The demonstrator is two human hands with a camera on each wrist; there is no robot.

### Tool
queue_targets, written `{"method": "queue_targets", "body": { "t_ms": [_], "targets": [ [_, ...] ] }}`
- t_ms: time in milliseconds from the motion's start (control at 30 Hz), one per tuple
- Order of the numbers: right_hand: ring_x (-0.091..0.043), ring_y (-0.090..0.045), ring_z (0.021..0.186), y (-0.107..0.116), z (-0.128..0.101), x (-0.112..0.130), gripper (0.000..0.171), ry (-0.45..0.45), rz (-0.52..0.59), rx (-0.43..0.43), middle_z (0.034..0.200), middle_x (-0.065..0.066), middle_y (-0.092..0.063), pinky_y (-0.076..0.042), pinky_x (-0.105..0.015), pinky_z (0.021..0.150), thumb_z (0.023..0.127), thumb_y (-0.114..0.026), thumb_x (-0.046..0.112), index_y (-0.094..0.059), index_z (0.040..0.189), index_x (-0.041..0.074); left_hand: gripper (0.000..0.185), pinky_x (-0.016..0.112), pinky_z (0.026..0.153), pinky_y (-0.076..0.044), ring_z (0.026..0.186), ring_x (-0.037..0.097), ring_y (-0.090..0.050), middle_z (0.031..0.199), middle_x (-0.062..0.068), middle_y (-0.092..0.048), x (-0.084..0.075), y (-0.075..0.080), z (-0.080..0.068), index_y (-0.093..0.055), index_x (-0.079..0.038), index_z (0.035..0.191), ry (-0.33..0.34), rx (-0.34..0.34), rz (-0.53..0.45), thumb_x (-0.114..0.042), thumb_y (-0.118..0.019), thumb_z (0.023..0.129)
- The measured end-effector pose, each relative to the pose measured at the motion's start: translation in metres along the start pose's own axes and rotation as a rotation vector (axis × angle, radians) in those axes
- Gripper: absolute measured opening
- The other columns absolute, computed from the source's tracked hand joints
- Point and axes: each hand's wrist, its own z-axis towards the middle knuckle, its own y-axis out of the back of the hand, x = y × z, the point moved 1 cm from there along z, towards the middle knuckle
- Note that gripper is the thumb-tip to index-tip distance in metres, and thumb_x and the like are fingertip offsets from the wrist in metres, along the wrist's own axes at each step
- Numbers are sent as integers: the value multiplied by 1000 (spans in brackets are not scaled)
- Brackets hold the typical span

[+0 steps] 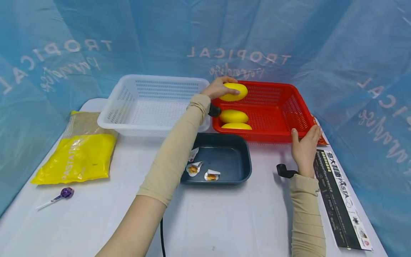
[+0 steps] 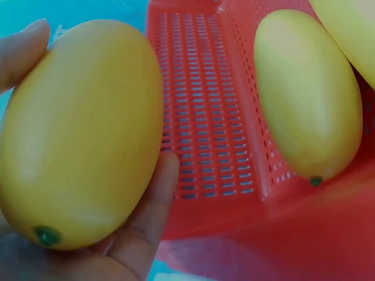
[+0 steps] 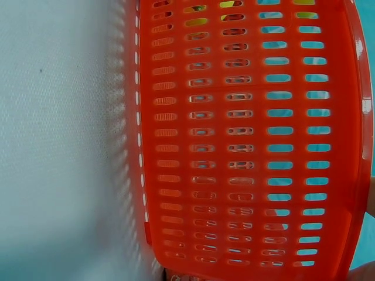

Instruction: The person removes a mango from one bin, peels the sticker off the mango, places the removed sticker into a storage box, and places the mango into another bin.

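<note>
My left hand (image 1: 221, 88) grips a yellow mango (image 2: 82, 134), with fingers and thumb round its sides and the green stem spot showing in the left wrist view. This mango is held at the left end of the red basket (image 1: 266, 135), high in the basket's opening. Two more mangoes lie inside at the near left, one mango (image 1: 233, 116) behind another mango (image 1: 237, 126). At the basket's near right corner rests my right hand (image 1: 305, 151), its thumb apart and its fingers extended. Its fingertips show only at the rim's edge in the right wrist view.
Left of the red basket stands a white basket (image 1: 154, 130). A dark tray (image 1: 231, 160) with small wrapped pieces sits in front. A yellow pasta bag (image 1: 83, 157) and a lollipop (image 1: 66, 192) lie left. A black-and-white pasta box (image 1: 341, 200) lies right, and a red packet (image 1: 322, 140) behind it.
</note>
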Motion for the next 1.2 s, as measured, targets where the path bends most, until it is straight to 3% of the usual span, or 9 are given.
{"method": "queue_targets", "body": {
  "t_ms": [167,367,533,700,933,1100,1200],
  "targets": [
    [-32,16,150,1,2,-1,83,5,-2,-4,163,-12,15,-4,-55,121,100,-36,48,10,154,4,56,34,108,-40,131,21,-41,155,3,-35,6,-6,11,-50,-19,141,36,1,-17,-33,-67,90],
    [-32,14,150,-2,-5,1,84,-4,11,10,163,-9,16,-5,-56,120,99,-37,49,11,154,7,53,33,107,-40,128,21,-43,148,3,-43,15,-13,17,-51,-19,138,94,-19,4,-35,-67,90],
    [-31,16,150,-1,-10,3,84,-11,14,20,163,-6,17,-6,-57,119,99,-37,51,13,154,12,52,30,100,-46,121,21,-46,142,4,-47,18,-23,22,-51,-17,137,99,-39,46,-34,-67,90],
    [-30,16,150,-1,-11,6,84,4,22,27,163,-4,18,-6,-57,119,98,-37,52,13,154,12,51,30,102,-46,123,21,-46,142,4,-48,28,-29,27,-52,-17,136,107,-66,118,-31,-68,90],
    [-31,16,150,0,-11,9,84,-4,23,28,163,-5,18,-7,-57,119,99,-36,52,12,154,11,43,31,101,-47,119,23,-48,137,8,-52,36,-39,34,-57,-11,132,50,-100,162,-21,-66,92],
    [-30,17,150,-1,-12,8,84,-10,18,24,163,-4,18,-6,-57,119,98,-36,53,12,154,12,37,32,105,-44,127,23,-43,143,9,-46,40,-46,35,-60,-9,130,22,-74,236,-15,-61,94],
    [-30,16,150,-2,-11,7,84,-6,15,19,163,-3,18,-7,-57,119,98,-36,53,12,154,12,40,31,102,-45,128,23,-43,148,7,-43,41,-47,36,-56,-11,135,41,-49,248,-9,-57,95]
  ]
}}
